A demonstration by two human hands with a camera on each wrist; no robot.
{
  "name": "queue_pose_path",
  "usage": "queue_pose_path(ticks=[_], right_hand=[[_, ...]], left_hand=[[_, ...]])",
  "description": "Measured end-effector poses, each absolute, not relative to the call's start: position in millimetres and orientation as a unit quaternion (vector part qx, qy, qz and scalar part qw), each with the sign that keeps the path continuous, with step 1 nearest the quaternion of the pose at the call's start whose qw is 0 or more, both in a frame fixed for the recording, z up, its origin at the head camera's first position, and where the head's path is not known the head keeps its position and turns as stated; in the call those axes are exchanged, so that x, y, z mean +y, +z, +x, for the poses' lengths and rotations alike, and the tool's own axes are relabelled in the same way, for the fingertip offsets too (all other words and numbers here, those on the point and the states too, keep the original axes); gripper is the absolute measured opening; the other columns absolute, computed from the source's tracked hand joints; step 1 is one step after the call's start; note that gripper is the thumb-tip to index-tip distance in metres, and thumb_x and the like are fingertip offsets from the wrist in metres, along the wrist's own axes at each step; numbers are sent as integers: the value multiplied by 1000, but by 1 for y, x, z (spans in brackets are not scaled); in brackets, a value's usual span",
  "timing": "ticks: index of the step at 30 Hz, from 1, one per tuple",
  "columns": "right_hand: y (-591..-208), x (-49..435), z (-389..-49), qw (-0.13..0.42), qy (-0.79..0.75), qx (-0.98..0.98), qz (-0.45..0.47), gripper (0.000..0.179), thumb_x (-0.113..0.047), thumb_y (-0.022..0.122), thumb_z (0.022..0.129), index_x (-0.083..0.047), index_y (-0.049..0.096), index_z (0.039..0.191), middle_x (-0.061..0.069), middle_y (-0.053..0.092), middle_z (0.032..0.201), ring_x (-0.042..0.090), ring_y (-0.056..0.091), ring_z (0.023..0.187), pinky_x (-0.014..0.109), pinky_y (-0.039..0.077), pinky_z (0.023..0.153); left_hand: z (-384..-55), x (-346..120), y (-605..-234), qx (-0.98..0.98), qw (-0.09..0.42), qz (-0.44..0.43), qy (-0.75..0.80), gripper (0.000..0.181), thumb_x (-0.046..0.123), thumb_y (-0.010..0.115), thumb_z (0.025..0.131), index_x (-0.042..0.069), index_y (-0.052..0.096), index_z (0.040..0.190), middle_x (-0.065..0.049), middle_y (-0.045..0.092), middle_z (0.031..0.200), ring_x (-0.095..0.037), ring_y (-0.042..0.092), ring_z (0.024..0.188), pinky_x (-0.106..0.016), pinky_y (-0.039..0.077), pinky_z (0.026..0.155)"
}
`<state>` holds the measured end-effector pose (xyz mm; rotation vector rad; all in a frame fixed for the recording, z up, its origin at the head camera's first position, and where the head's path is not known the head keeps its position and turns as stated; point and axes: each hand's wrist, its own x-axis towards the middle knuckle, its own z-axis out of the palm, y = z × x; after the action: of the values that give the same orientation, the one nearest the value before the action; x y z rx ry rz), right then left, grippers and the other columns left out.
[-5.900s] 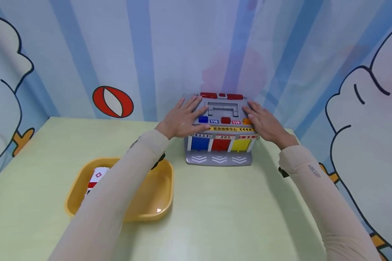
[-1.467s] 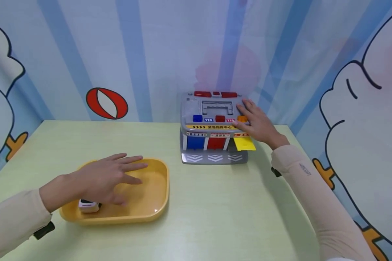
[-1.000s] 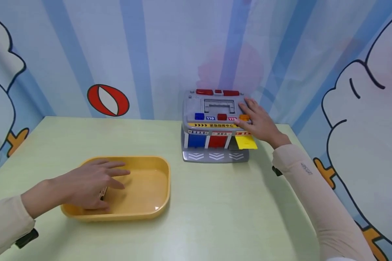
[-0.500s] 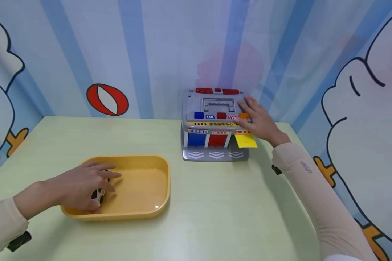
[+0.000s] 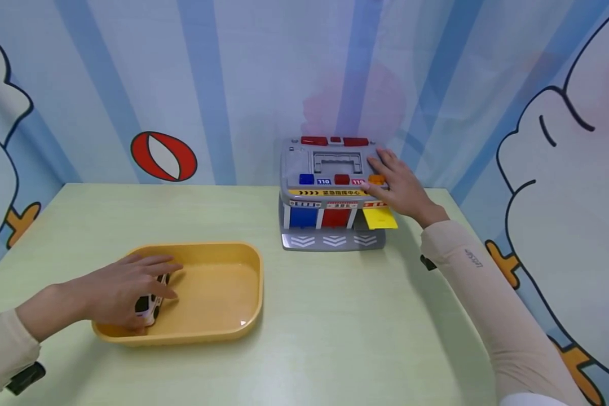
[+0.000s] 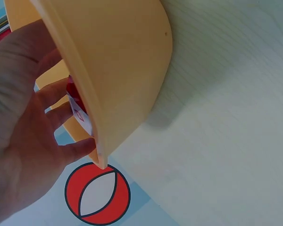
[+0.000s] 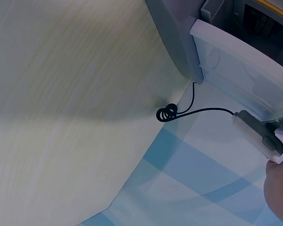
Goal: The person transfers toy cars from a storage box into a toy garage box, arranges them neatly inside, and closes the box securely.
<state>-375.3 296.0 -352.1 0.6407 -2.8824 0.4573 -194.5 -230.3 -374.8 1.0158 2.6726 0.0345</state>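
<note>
My left hand (image 5: 114,290) is down in the left part of the yellow tray (image 5: 256,270), gripping a white toy ambulance (image 5: 151,309) with black windows. The thumb is at its near end and the fingers reach over its far side. In the left wrist view, the ambulance's red and white side (image 6: 80,110) shows between the fingers and the tray wall. My right hand (image 5: 403,189) rests, fingers spread, on the right of the grey toy emergency station's roof (image 5: 296,160), by its orange button. Below it the yellow door (image 5: 380,219) stands swung up; the blue door (image 5: 303,217) and red door (image 5: 336,217) are down.
A striped cloth backdrop (image 5: 254,101) rises behind the table (image 5: 325,316). In the right wrist view, a black coiled cord (image 7: 167,113) runs from the station's side to a small white and grey handset (image 7: 259,134).
My left hand has left the station roof, gone into the tray and closed round the toy ambulance, which has turned a little. The station's yellow door has swung up. My right hand stays on the roof.
</note>
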Motion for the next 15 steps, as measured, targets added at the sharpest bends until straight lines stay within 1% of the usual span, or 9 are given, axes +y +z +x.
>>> queue_pose_path(ticks=[7,12,15], right_hand=[[-351,297,-374,74,151,-963,212,87,-69,45,94,-18,21,160,6,5,171,31,-1,158,58,6,125],[-350,295,-374,72,153,-964,206,86,-68,46,94,-20,21,160,5,5,171,30,-2,158,58,5,125],[-352,294,-375,72,155,-964,203,86,-68,46,93,-21,21,160,4,5,171,30,-2,158,57,4,126]], left_hand=[[-194,-231,-377,925,140,354,17,37,27,83,76,38,75,111,-12,51,150,-44,39,141,-72,27,111],[-193,-235,-381,920,135,368,12,37,28,85,75,38,75,110,-13,51,149,-45,39,141,-73,28,110],[-193,-237,-383,918,129,374,14,35,30,87,74,38,76,106,-15,50,150,-46,38,140,-73,29,109]])
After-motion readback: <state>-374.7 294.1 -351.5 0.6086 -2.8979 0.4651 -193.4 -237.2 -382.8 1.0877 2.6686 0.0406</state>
